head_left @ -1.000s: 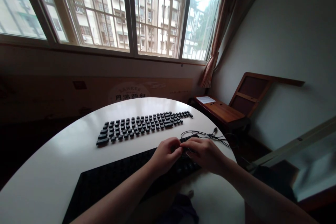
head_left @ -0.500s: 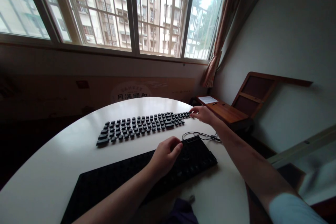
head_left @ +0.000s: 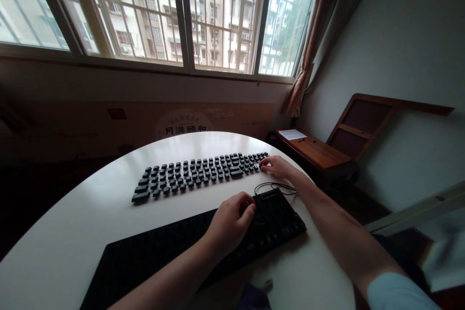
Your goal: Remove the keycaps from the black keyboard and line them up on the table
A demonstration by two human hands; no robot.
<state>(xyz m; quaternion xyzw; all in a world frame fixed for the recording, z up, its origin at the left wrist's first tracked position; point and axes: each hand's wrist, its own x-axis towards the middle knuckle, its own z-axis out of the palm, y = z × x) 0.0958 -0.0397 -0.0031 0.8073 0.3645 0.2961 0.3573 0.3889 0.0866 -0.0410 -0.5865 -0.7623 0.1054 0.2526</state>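
Note:
A black keyboard base [head_left: 152, 247] lies slantwise on the white round table [head_left: 58, 237], with some keys showing at its right end. Beyond it, loose black keycaps [head_left: 196, 174] are laid out in rows. My left hand [head_left: 234, 215] rests over the keyboard base with its fingers curled in; whatever they hold is hidden. At the right end of the rows, my right hand [head_left: 278, 167] has thumb and fingertips closed on a small dark keycap [head_left: 260, 166] at the table top.
A black cable [head_left: 279, 185] lies coiled behind the keyboard base. Near the front edge sits a purple cloth-like item [head_left: 252, 298] with a small greyish piece by it. A wooden bench [head_left: 319, 150] with a paper stands beyond the table at right, under the window.
My right hand has moved slightly nearer, from the far right end of the keycap rows to a closer row. My left hand stays curled over the keyboard base. The view has shifted a little.

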